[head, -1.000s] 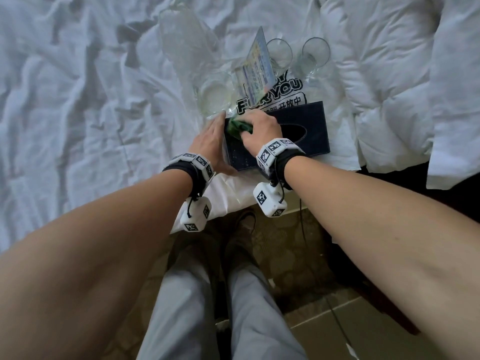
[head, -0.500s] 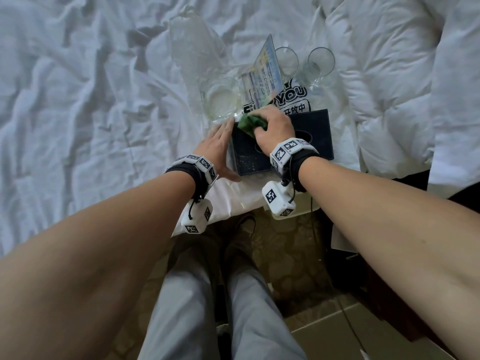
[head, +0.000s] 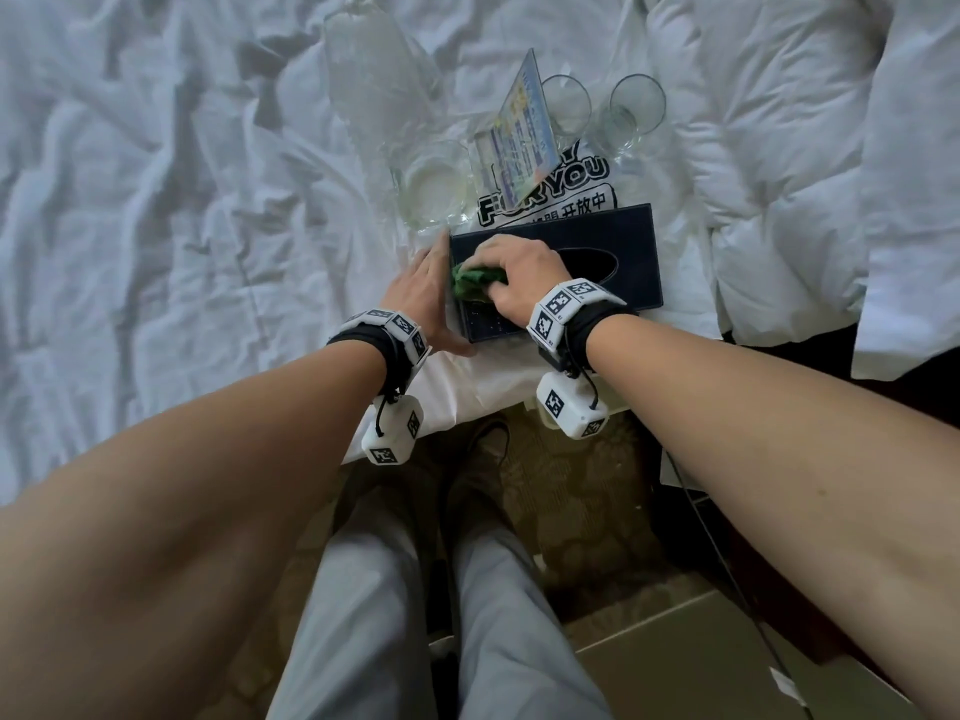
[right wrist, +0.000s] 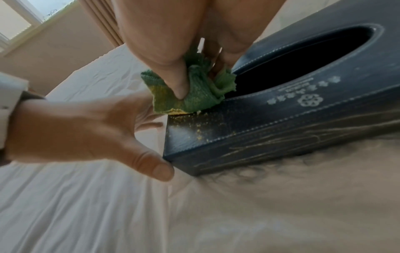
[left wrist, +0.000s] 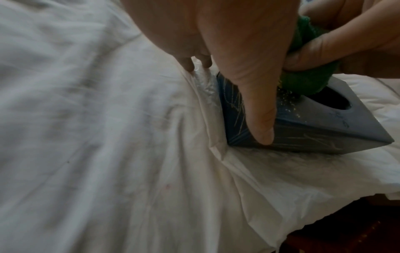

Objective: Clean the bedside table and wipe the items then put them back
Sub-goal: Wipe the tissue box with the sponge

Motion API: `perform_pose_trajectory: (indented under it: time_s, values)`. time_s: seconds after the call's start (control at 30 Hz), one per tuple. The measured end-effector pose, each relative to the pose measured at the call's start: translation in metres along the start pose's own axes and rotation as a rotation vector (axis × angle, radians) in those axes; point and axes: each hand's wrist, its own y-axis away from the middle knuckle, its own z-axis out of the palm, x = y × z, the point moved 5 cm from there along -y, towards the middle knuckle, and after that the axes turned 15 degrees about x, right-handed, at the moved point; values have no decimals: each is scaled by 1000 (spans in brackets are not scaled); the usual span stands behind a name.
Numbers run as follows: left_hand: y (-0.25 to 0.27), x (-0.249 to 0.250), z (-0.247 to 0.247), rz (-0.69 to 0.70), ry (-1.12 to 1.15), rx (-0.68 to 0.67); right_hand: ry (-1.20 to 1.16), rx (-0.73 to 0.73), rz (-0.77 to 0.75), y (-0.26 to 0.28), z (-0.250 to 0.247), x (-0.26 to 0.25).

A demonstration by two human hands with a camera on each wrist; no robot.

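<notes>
The right hand (head: pixel 511 275) is gripping a crumpled green cloth (head: pixel 474 279), thumb and curled fingers (right wrist: pixel 176 85) closed round it, and is pressing it on the top of the dark tissue box (head: pixel 631 254), at the box's left end beside the oval opening. Under the cloth, small yellow crumbs are lying on the box top. The left hand (head: pixel 423 298) is staying open (fingers straight) and is bracing the left end of the box; its thumb (left wrist: pixel 258 118) is lying down over the near corner.

On the top of the box, near the right hand, a pale flower emblem and a line of small characters are printed, too small to read. Just beyond the box, a white plastic bag (head: pixel 576 194) is showing the black words "FOR YOU" and Chinese characters, of which "开放中" can be read. A printed card (head: pixel 519 142) is leaning beyond the hand, and clear glasses (head: pixel 631 109) are standing behind it. All is lying on a white bedsheet (head: pixel 130 200).

Compared with half a second ago, the right hand with the cloth has moved from the far edge of the box toward the near-left part.
</notes>
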Motion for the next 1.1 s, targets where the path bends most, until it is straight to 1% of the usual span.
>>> perform_pose_trajectory:
  time_s: [0.07, 0.17, 0.27, 0.37, 0.53, 0.6, 0.67, 0.77, 0.87, 0.93, 1.0, 1.1]
  values:
    - [1, 1, -1, 40, -17, 14, 12, -35, -20, 7, 2, 0]
    - [1, 1, 0, 85, -81, 14, 68, -135, -72, 23, 5, 2]
    - [1, 3, 1, 100, -133, 17, 144, -257, -129, 34, 5, 3]
    - [2, 6, 1, 121, -179, 15, 218, -354, -177, 35, 2, 2]
    - [2, 10, -4, 133, -230, -31, 386, -532, -269, 34, -2, -2]
    - [1, 12, -7, 120, -242, -34, 420, -600, -266, 35, -5, 1]
    - [-2, 15, -8, 96, -260, -42, 372, -619, -169, 37, -12, 13]
    - [-4, 22, -11, 73, -299, -59, 186, -534, 74, 42, -31, 34]
    - [-3, 26, -14, 72, -324, -55, -93, -345, 376, 50, -47, 54]
    - [-1, 33, -17, 112, -333, -15, -272, -203, 543, 58, -54, 65]
    - [2, 44, -21, 172, -327, 43, -391, -98, 677, 66, -57, 77]
    - [2, 69, -24, 254, -266, 136, -548, 23, 815, 81, -59, 95]
